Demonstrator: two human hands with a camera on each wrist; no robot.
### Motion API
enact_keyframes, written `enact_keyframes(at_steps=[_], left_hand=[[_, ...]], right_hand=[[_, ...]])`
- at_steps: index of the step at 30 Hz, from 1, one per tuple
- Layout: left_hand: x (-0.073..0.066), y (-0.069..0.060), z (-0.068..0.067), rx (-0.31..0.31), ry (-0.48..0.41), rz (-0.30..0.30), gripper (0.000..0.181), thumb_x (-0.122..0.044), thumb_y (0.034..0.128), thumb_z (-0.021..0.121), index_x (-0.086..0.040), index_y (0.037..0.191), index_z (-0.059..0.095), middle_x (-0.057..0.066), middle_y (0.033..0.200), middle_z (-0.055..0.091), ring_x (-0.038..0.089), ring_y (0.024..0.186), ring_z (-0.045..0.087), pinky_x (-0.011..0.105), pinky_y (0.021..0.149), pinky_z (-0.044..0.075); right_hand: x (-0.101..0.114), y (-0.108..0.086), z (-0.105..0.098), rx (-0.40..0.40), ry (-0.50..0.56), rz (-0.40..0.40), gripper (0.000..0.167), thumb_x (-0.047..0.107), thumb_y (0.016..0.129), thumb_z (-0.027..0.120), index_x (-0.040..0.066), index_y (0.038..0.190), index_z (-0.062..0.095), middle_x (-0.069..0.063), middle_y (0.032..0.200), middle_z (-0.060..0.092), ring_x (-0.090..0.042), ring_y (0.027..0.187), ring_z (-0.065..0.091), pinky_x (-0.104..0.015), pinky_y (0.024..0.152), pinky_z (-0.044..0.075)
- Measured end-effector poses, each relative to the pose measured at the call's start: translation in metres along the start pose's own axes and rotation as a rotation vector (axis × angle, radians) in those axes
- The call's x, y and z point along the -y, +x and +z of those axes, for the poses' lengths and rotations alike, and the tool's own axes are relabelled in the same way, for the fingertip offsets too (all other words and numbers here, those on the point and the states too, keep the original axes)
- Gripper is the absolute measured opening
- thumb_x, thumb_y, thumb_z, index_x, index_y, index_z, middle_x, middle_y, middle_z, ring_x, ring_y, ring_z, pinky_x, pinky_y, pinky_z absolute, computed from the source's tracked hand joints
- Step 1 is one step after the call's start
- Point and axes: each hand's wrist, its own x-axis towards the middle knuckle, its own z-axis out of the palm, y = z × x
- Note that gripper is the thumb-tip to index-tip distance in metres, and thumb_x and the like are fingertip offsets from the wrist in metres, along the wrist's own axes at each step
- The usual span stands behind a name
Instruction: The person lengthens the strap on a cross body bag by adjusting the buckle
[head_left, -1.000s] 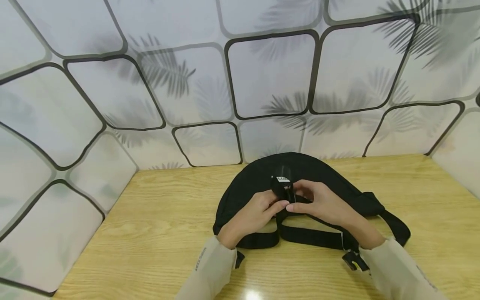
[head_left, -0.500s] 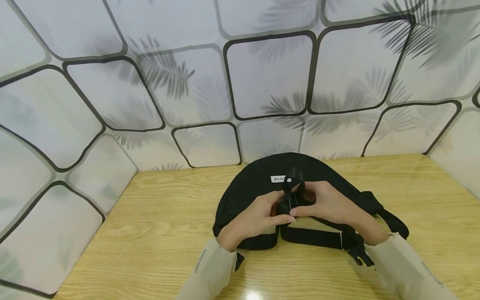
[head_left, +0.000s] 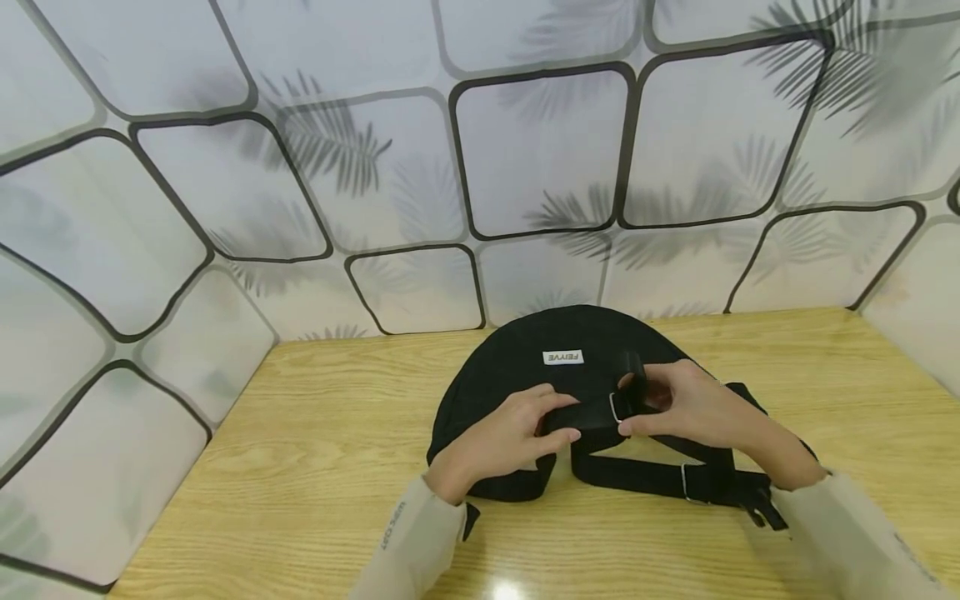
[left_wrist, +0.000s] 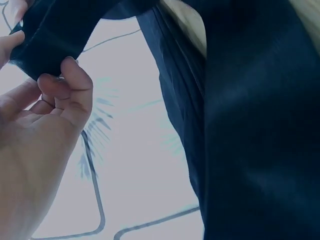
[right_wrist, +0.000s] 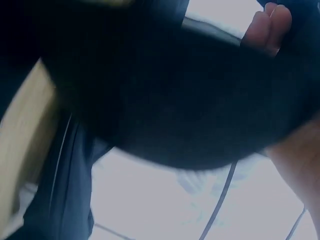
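Observation:
A black half-moon waist bag [head_left: 498, 371] lies on the table with a small white label [head_left: 563, 357] on its front. My left hand [head_left: 498, 437] grips a flat length of its black strap [head_left: 581, 418] between thumb and fingers; in the left wrist view the fingers [left_wrist: 70, 92] curl at the strap's edge. Just to the right, my right hand [head_left: 701, 407] pinches the strap beside a metal slider [head_left: 614, 408], where a loop of webbing stands up. The right wrist view is mostly filled by blurred dark strap [right_wrist: 185, 110], with two fingertips [right_wrist: 270, 25] showing.
A buckle end [head_left: 765, 508] lies near my right sleeve, and another black buckle piece [head_left: 470, 518] near my left wrist. A second metal slider [head_left: 684, 482] sits on the lower strap. Behind the wooden table [head_left: 315, 433] stands a patterned wall [head_left: 540, 158].
My right hand has moved right, drawing the strap out between both hands. The slider shows more clearly and the white label is uncovered. The right buckle end has shifted right.

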Motion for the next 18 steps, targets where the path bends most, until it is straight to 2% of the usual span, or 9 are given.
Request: enact_keyframes(at_steps=[3,6,9,13,18], left_hand=[[0.002,-0.005,-0.004,-0.019,0.011,0.003,0.039,-0.019,0.1047,0.06,0.004,0.136,0.059,0.002,0.1,0.056,0.005,0.066,0.045,0.018,0.067,0.044],[0.005,-0.008,-0.007,-0.037,0.022,0.006,0.036,-0.016,0.1047,0.059,0.004,0.135,0.059,0.004,0.103,0.057,0.006,0.069,0.047,0.02,0.07,0.045],[0.008,-0.013,-0.01,-0.049,0.03,-0.001,0.035,-0.014,0.1047,0.058,0.005,0.134,0.059,0.006,0.107,0.059,0.008,0.071,0.048,0.023,0.072,0.046],[0.009,-0.019,-0.014,-0.061,0.039,-0.022,0.034,-0.013,0.1051,0.056,0.005,0.134,0.059,0.006,0.108,0.059,0.011,0.077,0.049,0.026,0.076,0.046],[0.011,-0.026,-0.019,-0.058,0.046,-0.054,0.033,-0.012,0.1061,0.053,0.006,0.133,0.059,0.005,0.108,0.058,0.011,0.078,0.049,0.028,0.079,0.047]], right_hand=[[-0.006,-0.007,-0.01,-0.006,0.009,0.006,0.033,0.015,0.087,0.081,-0.002,0.111,0.066,0.004,0.086,0.069,-0.01,0.074,0.064,-0.028,0.067,0.053],[-0.013,-0.015,-0.018,-0.034,-0.018,-0.018,0.022,0.012,0.088,0.08,0.005,0.1,0.064,0.007,0.079,0.06,-0.009,0.068,0.057,-0.027,0.062,0.048],[-0.02,-0.022,-0.025,-0.055,-0.016,-0.047,0.018,0.008,0.088,0.079,0.007,0.097,0.064,0.007,0.076,0.057,-0.011,0.065,0.053,-0.027,0.059,0.046],[-0.03,-0.029,-0.032,-0.053,0.019,-0.035,0.024,0.003,0.088,0.078,-0.001,0.109,0.067,0.005,0.084,0.065,-0.013,0.071,0.059,-0.026,0.062,0.05],[-0.043,-0.039,-0.04,-0.049,0.022,-0.019,0.032,-0.001,0.087,0.076,-0.01,0.116,0.064,0.005,0.089,0.065,-0.011,0.075,0.06,-0.025,0.063,0.05]])
